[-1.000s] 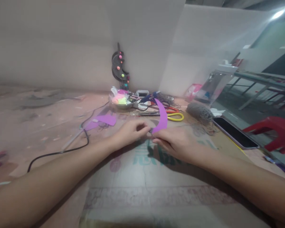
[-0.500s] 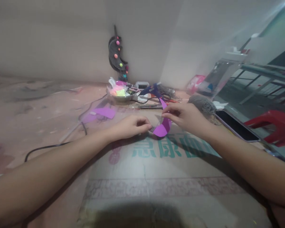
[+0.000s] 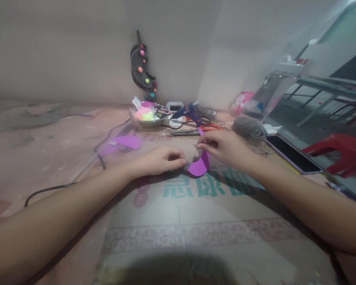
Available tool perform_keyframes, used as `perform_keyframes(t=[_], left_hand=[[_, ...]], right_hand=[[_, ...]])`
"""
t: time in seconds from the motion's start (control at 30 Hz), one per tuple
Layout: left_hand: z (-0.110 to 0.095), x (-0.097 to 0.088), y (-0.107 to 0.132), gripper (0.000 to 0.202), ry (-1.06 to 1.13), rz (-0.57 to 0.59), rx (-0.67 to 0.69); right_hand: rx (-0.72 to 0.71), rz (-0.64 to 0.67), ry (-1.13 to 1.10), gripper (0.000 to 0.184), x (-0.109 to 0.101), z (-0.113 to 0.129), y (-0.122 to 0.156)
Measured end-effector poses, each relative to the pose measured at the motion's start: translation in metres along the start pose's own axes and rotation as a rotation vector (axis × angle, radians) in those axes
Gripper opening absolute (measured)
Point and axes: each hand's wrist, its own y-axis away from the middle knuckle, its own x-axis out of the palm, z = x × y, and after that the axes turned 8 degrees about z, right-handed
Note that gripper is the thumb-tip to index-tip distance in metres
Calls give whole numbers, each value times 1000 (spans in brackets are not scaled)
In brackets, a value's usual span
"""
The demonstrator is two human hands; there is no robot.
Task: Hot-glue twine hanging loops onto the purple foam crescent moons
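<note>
Messy desk (image 3: 59,154) with cardboard (image 3: 154,221) laid flat on it, and the purple crescent (image 3: 199,168) is over the cardboard's far part. Left hand (image 3: 160,160) pinches its lower tip; right hand (image 3: 225,147) has fingertips pinched by the inner curve, can't tell on what. Looks like light, bendy card, probably creases easily, so I'd support the wide middle.

We've got bare forearms (image 3: 77,208) here, both tapering smoothly to slim wrists (image 3: 128,171), and there's our left hand (image 3: 158,161), our right hand (image 3: 227,147), equally bare.
</note>
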Motion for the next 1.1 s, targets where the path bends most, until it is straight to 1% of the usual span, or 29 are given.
perform_keyframes(t=[0.17,0.27,0.37,0.5,0.6,0.67,0.7,0.77,0.83,0.9,0.93,1.0,1.03,1.1], left_hand=[[0,1,1,31,71,40,0],[0,-2,3,32,121,96,-20],[-1,-7,5,33,164,181,-40],[-7,-11,9,33,262,341,-35],[-12,-13,12,31,358,445,-15],[-14,-13,12,30,387,471,4],[-14,-13,12,30,387,452,15],[-13,-13,11,31,353,337,35],[-8,-13,8,32,303,169,50],[1,-10,4,34,269,25,38],[5,-8,2,36,266,-27,20],[12,-4,-2,37,280,-88,-19],[15,-2,-3,37,292,-97,-29],[17,1,-4,37,322,-94,-25]], right_hand=[[-32,-9,-16,15,4,-5,-1],[4,30,-64,17,-1,-15,-5],[80,78,-172,20,-13,-28,-9],[140,58,-259,27,-26,-38,-12],[156,43,-286,31,-27,-43,-13],[146,51,-301,33,-23,-47,-12],[128,59,-302,33,-19,-49,-12],[75,39,-296,28,-11,-51,-12],[22,-48,-285,23,-1,-48,-11],[-16,-150,-294,30,7,-39,-10],[-25,-178,-322,34,11,-31,-9],[-3,-157,-451,35,18,-15,-5],[33,-112,-547,36,21,-7,-3],[116,32,-760,40,26,5,3]])
